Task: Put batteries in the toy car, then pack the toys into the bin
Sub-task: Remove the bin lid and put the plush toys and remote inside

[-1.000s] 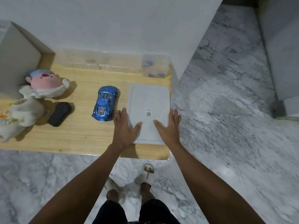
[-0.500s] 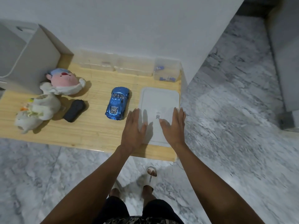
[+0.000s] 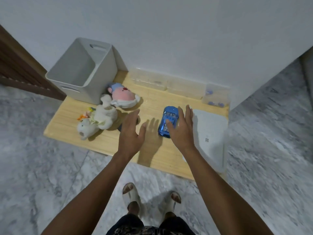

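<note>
A shiny blue toy car [image 3: 166,118] stands on the low wooden table [image 3: 152,150]. My right hand [image 3: 182,131] hovers over the car's near right side, fingers apart, holding nothing. My left hand [image 3: 131,134] is open above the bare wood left of the car and covers most of a black object [image 3: 138,119]. A pink plush [image 3: 123,97] and a white plush [image 3: 96,122] lie at the table's left. The empty grey bin [image 3: 79,72] stands at the back left corner. A small clear box with blue pieces [image 3: 216,98] sits by the wall.
A white flat lid [image 3: 210,133] lies along the table's right edge. Two clear plastic boxes [image 3: 167,83] line the white wall at the back. Marble floor surrounds the table; my feet in pale sandals [image 3: 150,197] stand before its front edge. A brown door is at far left.
Both hands left the white lid and moved left; the right one is now over the blue car, the left over the black object. The view swung left, showing the bin.
</note>
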